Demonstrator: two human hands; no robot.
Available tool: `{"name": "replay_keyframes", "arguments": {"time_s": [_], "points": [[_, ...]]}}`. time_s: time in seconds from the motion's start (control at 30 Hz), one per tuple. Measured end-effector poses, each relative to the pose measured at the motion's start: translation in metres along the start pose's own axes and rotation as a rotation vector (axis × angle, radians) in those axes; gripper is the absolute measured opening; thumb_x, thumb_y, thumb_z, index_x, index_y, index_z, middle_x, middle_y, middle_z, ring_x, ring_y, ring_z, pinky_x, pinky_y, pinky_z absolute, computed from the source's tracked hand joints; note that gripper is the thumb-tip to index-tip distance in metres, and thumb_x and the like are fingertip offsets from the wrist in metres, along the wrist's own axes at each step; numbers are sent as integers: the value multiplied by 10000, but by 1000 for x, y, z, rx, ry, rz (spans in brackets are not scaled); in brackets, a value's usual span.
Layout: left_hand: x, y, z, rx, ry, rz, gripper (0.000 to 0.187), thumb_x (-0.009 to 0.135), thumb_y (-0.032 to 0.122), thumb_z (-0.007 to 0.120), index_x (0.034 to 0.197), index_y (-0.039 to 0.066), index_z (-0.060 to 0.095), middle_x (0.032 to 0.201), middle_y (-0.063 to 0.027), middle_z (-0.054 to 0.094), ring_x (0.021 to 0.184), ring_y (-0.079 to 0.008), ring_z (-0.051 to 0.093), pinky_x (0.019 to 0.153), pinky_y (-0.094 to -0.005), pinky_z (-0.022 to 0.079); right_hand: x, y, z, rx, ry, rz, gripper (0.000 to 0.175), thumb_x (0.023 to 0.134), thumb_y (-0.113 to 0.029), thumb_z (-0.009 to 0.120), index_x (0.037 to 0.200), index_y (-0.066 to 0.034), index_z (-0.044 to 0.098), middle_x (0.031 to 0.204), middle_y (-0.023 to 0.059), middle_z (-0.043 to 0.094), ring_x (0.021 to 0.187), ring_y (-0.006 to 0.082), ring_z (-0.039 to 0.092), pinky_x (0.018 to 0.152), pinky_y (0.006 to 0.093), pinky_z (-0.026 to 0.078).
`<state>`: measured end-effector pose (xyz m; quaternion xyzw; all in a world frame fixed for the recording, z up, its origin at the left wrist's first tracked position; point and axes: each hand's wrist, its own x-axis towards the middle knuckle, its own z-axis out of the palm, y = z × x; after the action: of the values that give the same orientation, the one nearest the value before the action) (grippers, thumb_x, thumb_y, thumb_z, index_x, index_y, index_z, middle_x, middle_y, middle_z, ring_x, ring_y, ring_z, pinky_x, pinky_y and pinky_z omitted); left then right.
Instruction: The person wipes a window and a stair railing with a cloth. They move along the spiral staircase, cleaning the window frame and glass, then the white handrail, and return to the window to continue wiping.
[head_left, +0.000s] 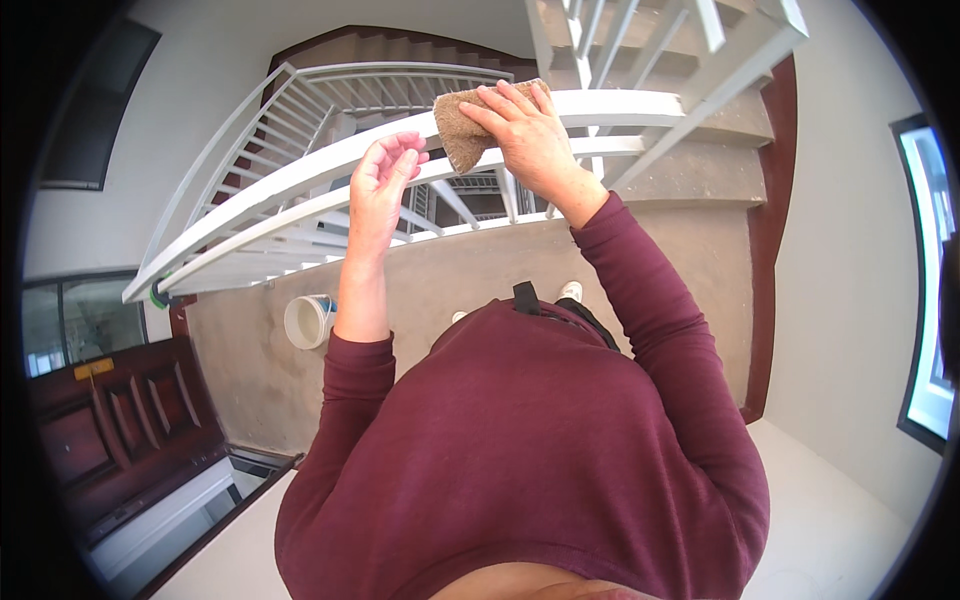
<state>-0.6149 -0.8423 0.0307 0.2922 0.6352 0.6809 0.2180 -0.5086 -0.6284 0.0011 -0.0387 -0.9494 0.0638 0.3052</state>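
Observation:
A white stair railing (300, 178) runs across in front of me, with a thinner rail (259, 240) below its top rail. My right hand (527, 139) presses a brown terry cloth (461, 127) onto the top rail, its fingers spread over the fabric. One end of the cloth droops over the near side of the rail. To the left, my left hand (384, 176) is held up beside the railing with fingers curled and apart. Nothing is in it, and whether it touches the rail cannot be made out.
A white bucket (306, 322) stands on the concrete landing (420, 277) at left. Concrete steps (705, 172) rise at right; another flight (375, 49) lies beyond the railing. A dark red panelled door (127, 420) is at lower left, and a window (926, 277) at far right.

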Motion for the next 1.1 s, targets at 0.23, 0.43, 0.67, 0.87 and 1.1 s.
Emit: {"name": "replay_keyframes", "arguments": {"time_s": [0.23, 0.43, 0.67, 0.87, 1.1], "points": [[57, 2, 145, 22, -123, 143, 297, 993, 102, 650, 1269, 0, 616, 1229, -91, 649, 1166, -169, 606, 1003, -337, 501, -50, 81, -50, -14, 49, 115, 630, 853, 6, 604, 1436, -227, 557, 1466, 78, 559, 1395, 294, 490, 1173, 546, 328], [80, 7, 197, 588, -256, 245, 359, 968, 196, 681, 1286, 33, 646, 1318, -122, 652, 1213, -243, 622, 1040, -366, 481, -77, 109, -70, -16, 143, 243, 608, 825, 15, 602, 1401, -181, 591, 1443, 85, 574, 1379, 300, 503, 1162, 553, 343], [109, 4, 220, 821, -381, 325, 419, 968, 262, 661, 1307, 17, 626, 1277, -210, 660, 1205, -377, 615, 1012, -437, 493, -84, 106, -70, -61, 224, 314, 448, 829, -75, 619, 1275, -90, 650, 1377, 104, 612, 1363, 300, 511, 1158, 545, 344], [112, 5, 221, 836, -544, 601, 369, 904, 94, 688, 1271, 72, 660, 1173, -149, 676, 1102, -353, 610, 985, -435, 482, -94, 93, -72, 89, 298, 426, 357, 837, -32, 594, 1184, -56, 676, 1358, 138, 626, 1342, 342, 530, 1147, 557, 378], [93, 11, 191, 562, -691, 326, 215, 872, 2, 698, 1071, 62, 751, 1002, -105, 705, 890, -235, 659, 779, -328, 526, -121, 49, -81, 932, 265, 835, 427, 894, 71, 443, 1234, -56, 667, 1219, 120, 678, 1196, 209, 604, 1022, 361, 487]]}}
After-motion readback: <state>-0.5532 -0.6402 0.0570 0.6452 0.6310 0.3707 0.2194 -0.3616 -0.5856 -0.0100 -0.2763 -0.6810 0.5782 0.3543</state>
